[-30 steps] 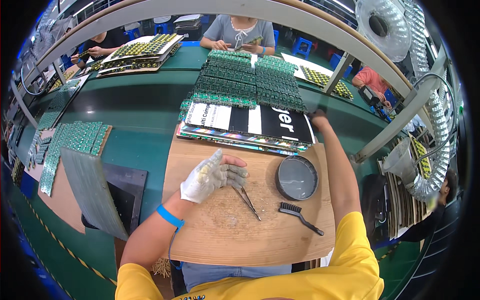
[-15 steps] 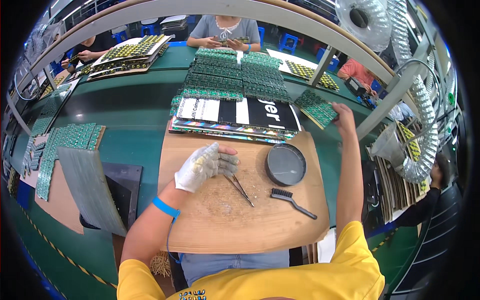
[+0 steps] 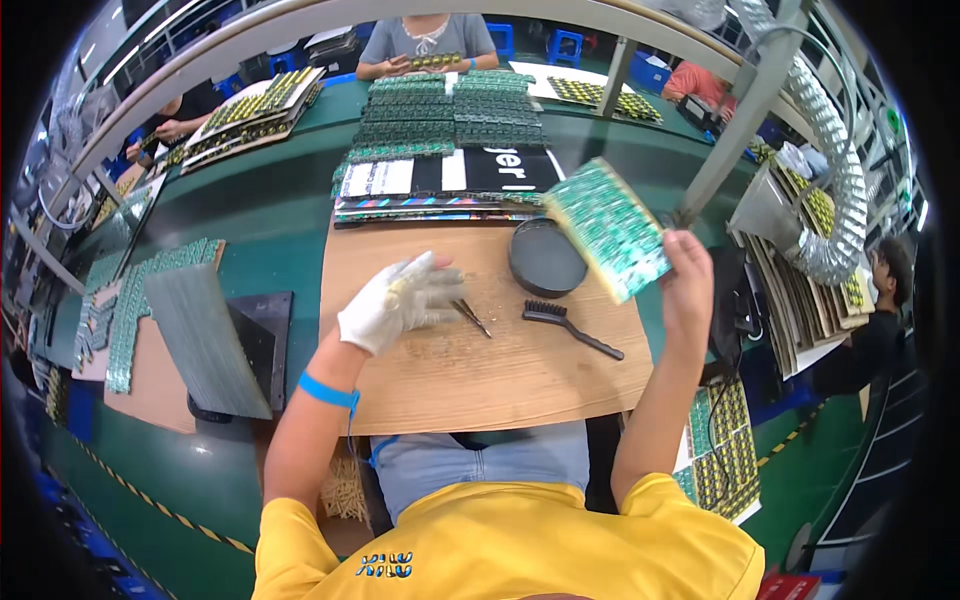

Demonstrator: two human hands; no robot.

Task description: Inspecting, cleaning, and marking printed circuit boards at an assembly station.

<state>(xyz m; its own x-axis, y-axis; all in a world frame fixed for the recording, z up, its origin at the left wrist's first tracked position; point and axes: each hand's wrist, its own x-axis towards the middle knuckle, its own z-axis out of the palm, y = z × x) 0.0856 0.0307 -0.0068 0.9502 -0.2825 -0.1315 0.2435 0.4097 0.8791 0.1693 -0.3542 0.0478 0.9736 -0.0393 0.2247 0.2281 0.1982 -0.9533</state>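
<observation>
Pinched at its corner by my bare right hand [image 3: 688, 278] is a green circuit board panel [image 3: 612, 232], raised and tilted over the right side of the cardboard sheet [image 3: 470, 390]. My left hand [image 3: 392, 304], in a white glove with a blue band at the wrist, hovers over the sheet with fingers stretched out and nothing visible in them. Beside its fingertips lie dark tweezers [image 3: 477, 320], their upper end partly hidden by the glove. A round black dish [image 3: 546, 262] stands right of them, partly behind the panel. In front of it rests a black-handled brush [image 3: 580, 333].
Stacked boards [image 3: 450, 115] rise behind the cardboard on printed sheets [image 3: 400, 180]. A grey slanted plate [image 3: 205, 340] stands at left near more green boards [image 3: 150, 285]. A metal post [image 3: 740, 110] and a clear flexible duct [image 3: 845, 200] are at right. Co-workers sit across the bench.
My right hand has brought the panel inward and nearer, tilting it up over the dish's edge. My left hand stays near the tweezers, fingers more outstretched. The head view has shifted.
</observation>
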